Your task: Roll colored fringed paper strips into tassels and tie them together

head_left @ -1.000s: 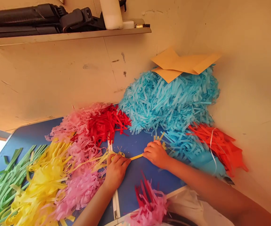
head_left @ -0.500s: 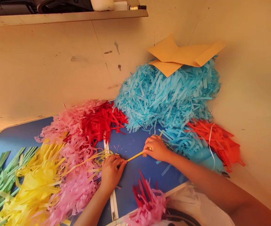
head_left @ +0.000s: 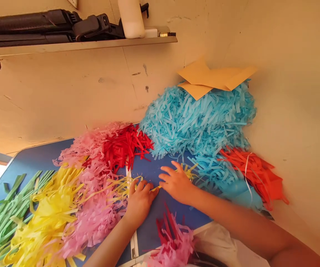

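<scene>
Yellow paper strip [head_left: 156, 188] mid-worktop on the blue table [head_left: 34, 159], near its front edge, we see our left hand [head_left: 140, 198] curled, fingertips pinching one end, right hand [head_left: 176, 183] palm down, fingers spread over the other end, pale-blue paper shreds [head_left: 198, 118] just beyond.

Both hands [head_left: 160, 191] on yellow strip [head_left: 156, 188], blue table [head_left: 29, 161]; paper shreds [head_left: 198, 118] around

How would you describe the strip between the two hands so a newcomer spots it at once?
On the blue table, just in front of the light-blue shred pile, the left hand and right hand nearly meet. A short piece of thin yellow strip shows between them on bare blue surface. Unlike the heaped yellow shreds at far left, it is a single strand.
</scene>
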{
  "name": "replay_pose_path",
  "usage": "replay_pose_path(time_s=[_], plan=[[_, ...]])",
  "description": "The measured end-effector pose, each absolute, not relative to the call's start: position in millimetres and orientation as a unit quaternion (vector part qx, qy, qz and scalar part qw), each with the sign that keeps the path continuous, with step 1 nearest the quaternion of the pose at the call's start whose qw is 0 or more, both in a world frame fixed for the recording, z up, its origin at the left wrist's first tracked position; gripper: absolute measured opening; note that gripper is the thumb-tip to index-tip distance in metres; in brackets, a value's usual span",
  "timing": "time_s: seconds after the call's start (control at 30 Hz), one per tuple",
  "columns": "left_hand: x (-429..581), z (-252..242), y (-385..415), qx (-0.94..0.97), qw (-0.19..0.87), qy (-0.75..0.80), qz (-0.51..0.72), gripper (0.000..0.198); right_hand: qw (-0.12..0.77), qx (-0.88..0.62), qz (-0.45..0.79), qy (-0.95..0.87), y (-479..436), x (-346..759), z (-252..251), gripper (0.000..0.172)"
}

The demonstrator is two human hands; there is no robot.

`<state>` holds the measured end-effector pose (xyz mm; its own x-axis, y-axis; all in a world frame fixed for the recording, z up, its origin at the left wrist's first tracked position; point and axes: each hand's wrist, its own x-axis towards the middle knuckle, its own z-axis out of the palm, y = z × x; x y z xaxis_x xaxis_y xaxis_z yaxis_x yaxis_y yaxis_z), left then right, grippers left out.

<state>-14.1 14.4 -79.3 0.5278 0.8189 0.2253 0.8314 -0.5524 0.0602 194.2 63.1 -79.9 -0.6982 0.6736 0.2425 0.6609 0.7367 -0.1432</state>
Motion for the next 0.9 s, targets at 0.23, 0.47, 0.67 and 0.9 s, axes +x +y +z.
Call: replay_pose_path(time_s=[0.23, 0.47, 0.67, 0.9], plan=[[-5, -84, 20, -0.861, 0.004, -0.48, -0.168, 0.021, 0.107, -0.241, 0.007, -0.965, 74, 178, -97, 0.028], [-13, -39, -4, -0.839, 0.051, -0.445, -0.31, 0.023, 0.181, -0.371, 0.252, -0.875, 43, 183, -35, 0.023], [-4, 10, -22, -0.827, 0.041, -0.382, -0.41, 0.021, 0.203, -0.278, 0.728, -0.593, 42, 194, 12, 0.034], [14, 3, -25, -0.752, 0.009, -0.457, -0.475, 0.009, 0.274, -0.314, 0.783, -0.462, 32, 187, -9, 0.035]])
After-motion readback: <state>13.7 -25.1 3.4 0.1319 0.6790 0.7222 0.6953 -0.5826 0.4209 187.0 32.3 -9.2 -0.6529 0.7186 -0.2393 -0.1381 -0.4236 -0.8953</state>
